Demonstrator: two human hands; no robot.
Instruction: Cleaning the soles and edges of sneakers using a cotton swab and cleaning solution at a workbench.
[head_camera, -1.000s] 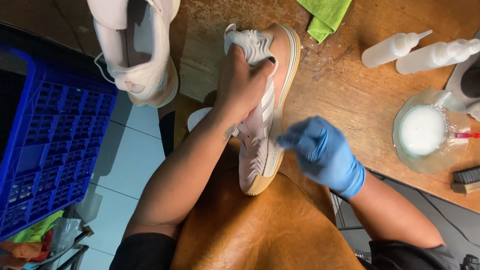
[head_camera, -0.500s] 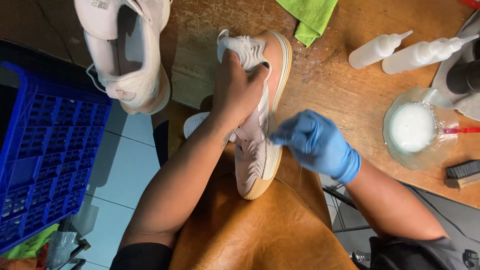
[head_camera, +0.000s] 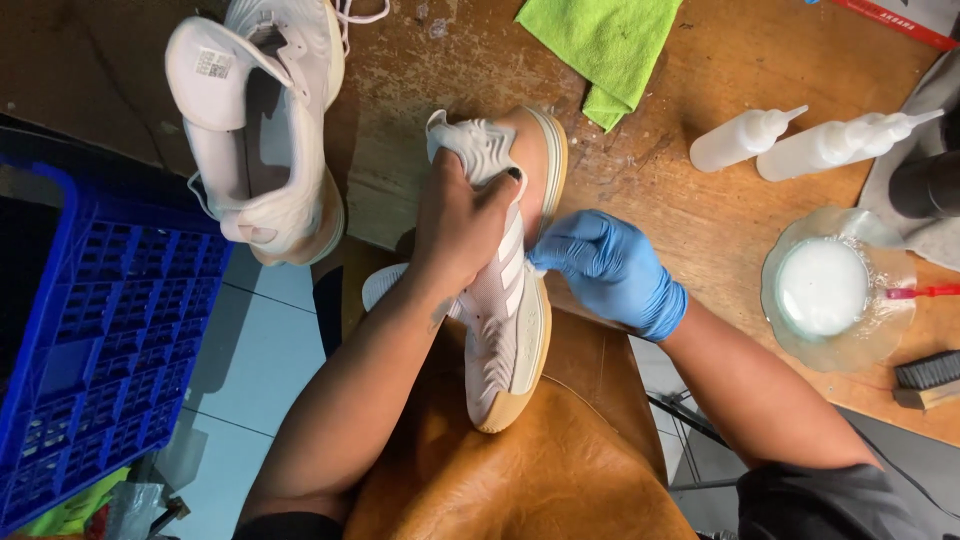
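A pale pink sneaker (head_camera: 505, 330) with white stripes and a tan sole lies on its side across my lap and the table's edge. My bare left hand (head_camera: 455, 225) grips it around the upper near the heel. My right hand (head_camera: 605, 265), in a blue glove, presses its fingertips against the shoe's side by the stripes; whatever small thing it pinches is hidden. A brown leather apron (head_camera: 480, 480) covers my lap beneath the shoe.
A second pale sneaker (head_camera: 265, 130) lies at the table's left corner. A blue plastic crate (head_camera: 90, 340) stands at the left. On the wooden table (head_camera: 700, 210) are a green cloth (head_camera: 605, 45), two squeeze bottles (head_camera: 810, 145), a glass dish of white foam (head_camera: 825, 290) and a brush (head_camera: 925, 378).
My gloved right hand has slid up along the shoe's side toward the stripes. My left hand keeps its grip on the shoe.
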